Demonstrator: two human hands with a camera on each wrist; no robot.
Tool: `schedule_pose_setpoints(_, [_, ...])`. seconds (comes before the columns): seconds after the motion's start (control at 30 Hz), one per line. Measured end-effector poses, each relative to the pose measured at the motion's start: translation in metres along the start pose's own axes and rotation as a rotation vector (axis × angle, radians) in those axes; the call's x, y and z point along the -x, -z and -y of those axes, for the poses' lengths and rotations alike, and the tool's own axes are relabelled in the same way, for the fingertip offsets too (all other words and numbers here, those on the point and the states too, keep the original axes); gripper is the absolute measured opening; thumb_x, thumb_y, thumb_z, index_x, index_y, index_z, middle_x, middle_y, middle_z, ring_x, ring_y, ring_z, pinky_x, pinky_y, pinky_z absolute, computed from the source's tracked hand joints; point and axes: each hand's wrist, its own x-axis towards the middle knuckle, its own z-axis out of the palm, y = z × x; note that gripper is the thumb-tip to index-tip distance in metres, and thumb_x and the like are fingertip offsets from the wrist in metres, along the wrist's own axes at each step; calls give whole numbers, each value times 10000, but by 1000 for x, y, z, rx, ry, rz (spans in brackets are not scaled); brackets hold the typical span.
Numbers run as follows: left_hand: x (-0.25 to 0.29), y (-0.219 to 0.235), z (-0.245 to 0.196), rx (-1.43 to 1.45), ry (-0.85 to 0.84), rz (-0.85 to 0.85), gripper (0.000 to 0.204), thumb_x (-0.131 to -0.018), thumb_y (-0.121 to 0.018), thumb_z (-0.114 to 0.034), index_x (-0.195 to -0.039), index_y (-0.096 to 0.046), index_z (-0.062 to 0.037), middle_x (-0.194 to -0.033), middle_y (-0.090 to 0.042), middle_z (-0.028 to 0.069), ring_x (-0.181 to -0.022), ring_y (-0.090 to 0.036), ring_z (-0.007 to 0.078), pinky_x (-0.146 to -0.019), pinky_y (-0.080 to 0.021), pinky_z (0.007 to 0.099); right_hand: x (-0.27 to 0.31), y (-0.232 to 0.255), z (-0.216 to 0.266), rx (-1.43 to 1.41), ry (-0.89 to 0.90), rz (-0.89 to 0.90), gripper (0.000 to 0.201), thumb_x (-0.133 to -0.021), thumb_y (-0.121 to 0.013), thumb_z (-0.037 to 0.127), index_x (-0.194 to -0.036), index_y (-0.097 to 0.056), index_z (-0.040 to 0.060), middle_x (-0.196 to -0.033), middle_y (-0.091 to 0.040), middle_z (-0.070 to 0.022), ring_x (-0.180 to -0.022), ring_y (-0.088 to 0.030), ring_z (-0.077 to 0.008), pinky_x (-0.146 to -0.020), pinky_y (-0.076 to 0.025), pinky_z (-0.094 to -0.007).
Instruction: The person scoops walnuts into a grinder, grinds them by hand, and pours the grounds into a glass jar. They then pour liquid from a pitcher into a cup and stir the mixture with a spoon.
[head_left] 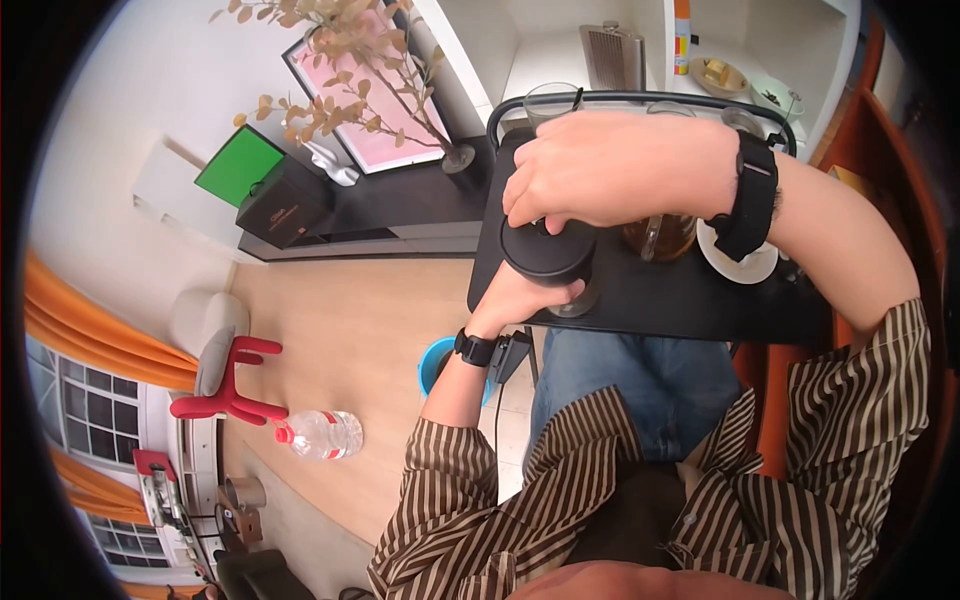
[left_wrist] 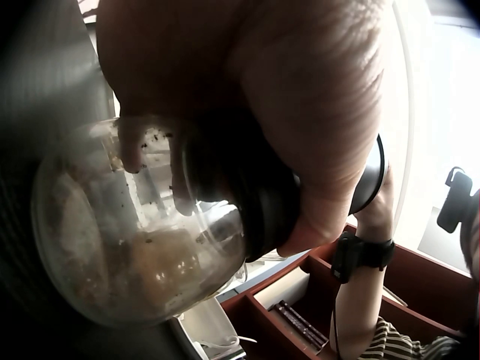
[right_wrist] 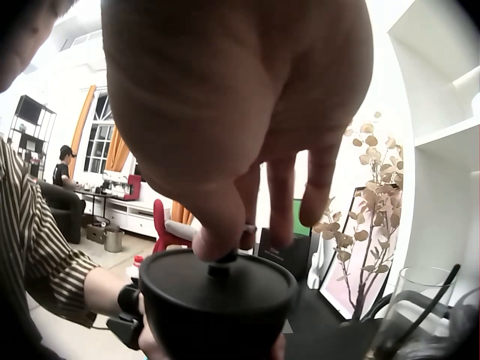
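A jar with a wide black top and a rounded glass base is over the black table; dark specks cling inside the glass. My left hand grips its black middle, thumb and fingers curled round it. From above, my right hand pinches the small black knob at the centre of the round lid. In the right wrist view, its other fingers hang past the knob.
On the black table stand a glass pot of brown liquid, a white saucer and a drinking glass. White shelves rise behind its railing. Below at left are a blue bin and a large water bottle.
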Motion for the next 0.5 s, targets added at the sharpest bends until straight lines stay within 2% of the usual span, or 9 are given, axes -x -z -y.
schedule_pose_setpoints(0.13, [-2, 2, 5, -16, -40, 17, 631, -749, -874, -97, -1299, -577, -4, -1201, -654, 55, -1087, -616, 152, -946, -526, 337, -2, -3, -5, -18, 36, -3, 161, -870, -702, 87, -996, -786, 33, -855, -776, -81, -891, -752, -326, -783, -597, -417])
schedule_pose_setpoints(0.23, [-4, 5, 13, -48, -59, 31, 689, -745, -864, -74, -1385, -612, -41, -1310, -671, 70, -1196, -633, 189, -1022, -516, 367, 1, -8, -6, 63, 33, -40, 129, -880, -705, 135, -924, -787, 44, -781, -756, -100, -805, -751, -331, -708, -595, -415])
schedule_pose_setpoints(0.33, [-1, 5, 8, -106, -7, 16, 663, -746, -863, -74, -1363, -622, -39, -1310, -675, 73, -1172, -641, 187, -988, -528, 363, 2, -16, 2, 193, -39, -38, 173, -887, -711, 203, -864, -781, 47, -751, -738, -121, -742, -753, -304, -653, -586, -414])
schedule_pose_setpoints(0.43, [3, -1, 1, -23, 1, -30, 541, -774, -871, -98, -1260, -648, -13, -1138, -706, 38, -1031, -655, 146, -901, -542, 335, 7, -34, 22, 270, -133, -186, 321, -972, -676, 314, -799, -655, 44, -682, -697, -114, -644, -662, -285, -658, -500, -377])
schedule_pose_setpoints(0.47, [2, 0, 2, -13, 0, -5, 538, -774, -872, -97, -1257, -652, -12, -1137, -710, 39, -1031, -656, 146, -900, -543, 335, 3, -42, 29, 323, -174, -224, 302, -984, -670, 306, -832, -615, 50, -631, -670, -104, -592, -660, -266, -628, -489, -374])
schedule_pose_setpoints(0.5, [0, 1, 6, -4, -1, 19, 534, -774, -872, -95, -1254, -656, -11, -1137, -714, 40, -1031, -658, 146, -898, -543, 334, 1, -50, 38, 324, -271, -216, 288, -984, -669, 301, -873, -610, 42, -625, -665, -97, -605, -674, -259, -627, -487, -367])
